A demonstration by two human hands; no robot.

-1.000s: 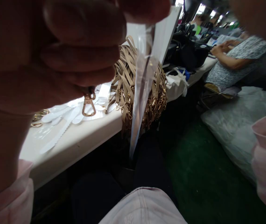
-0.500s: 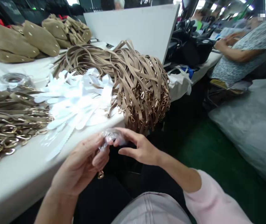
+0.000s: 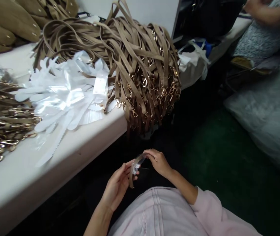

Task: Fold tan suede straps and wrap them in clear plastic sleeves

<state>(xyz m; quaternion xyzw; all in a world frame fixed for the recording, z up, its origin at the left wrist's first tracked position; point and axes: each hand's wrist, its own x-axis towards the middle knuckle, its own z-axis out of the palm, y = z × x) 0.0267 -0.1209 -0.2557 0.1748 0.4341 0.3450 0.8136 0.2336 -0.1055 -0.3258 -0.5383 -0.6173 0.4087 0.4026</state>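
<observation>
Lowered since the earlier frame, my left hand (image 3: 117, 186) and right hand (image 3: 158, 161) now sit over my lap, both pinching a tan strap tip wrapped in clear plastic (image 3: 135, 165), below the white bench (image 3: 86, 141) edge.

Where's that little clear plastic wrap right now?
The clear plastic wrap is low and central in the head view, held between the left hand and right hand, just below the white table and its heap of tan straps.
</observation>
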